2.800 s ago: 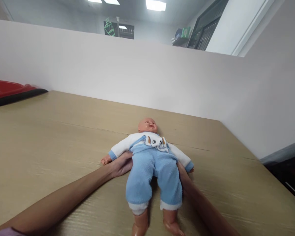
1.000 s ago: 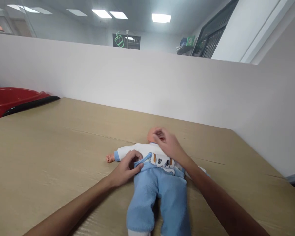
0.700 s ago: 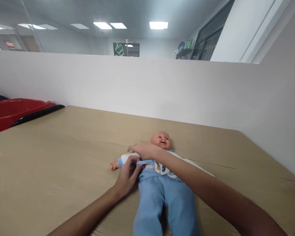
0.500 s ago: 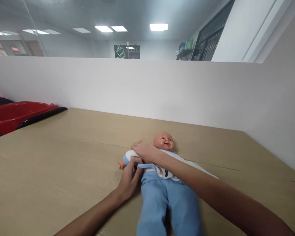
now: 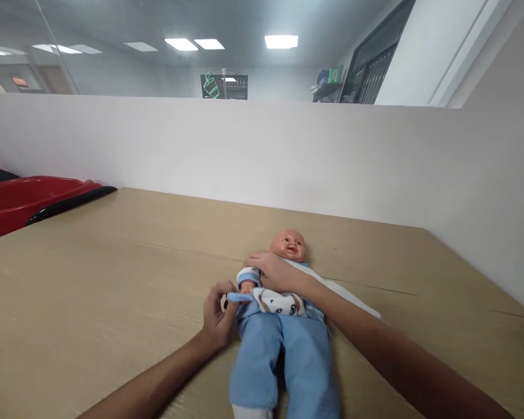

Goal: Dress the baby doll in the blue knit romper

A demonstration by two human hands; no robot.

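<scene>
A baby doll (image 5: 288, 244) lies on its back on the wooden table (image 5: 91, 273), head away from me, dressed in a white top and fluffy blue overalls (image 5: 283, 355). My left hand (image 5: 216, 317) pinches the blue strap of the overalls at the doll's side. My right hand (image 5: 275, 272) reaches across the chest and grips the doll's arm in its white sleeve, which is folded in over the chest. My right forearm covers the doll's other arm.
A white partition wall (image 5: 262, 151) runs along the far and right sides of the table. A red tub (image 5: 21, 198) with a black edge sits at the far left.
Both hands moved up from the doll's hips to its chest. The doll's outstretched arm has been folded in over the chest, and the strap has been pulled outward.
</scene>
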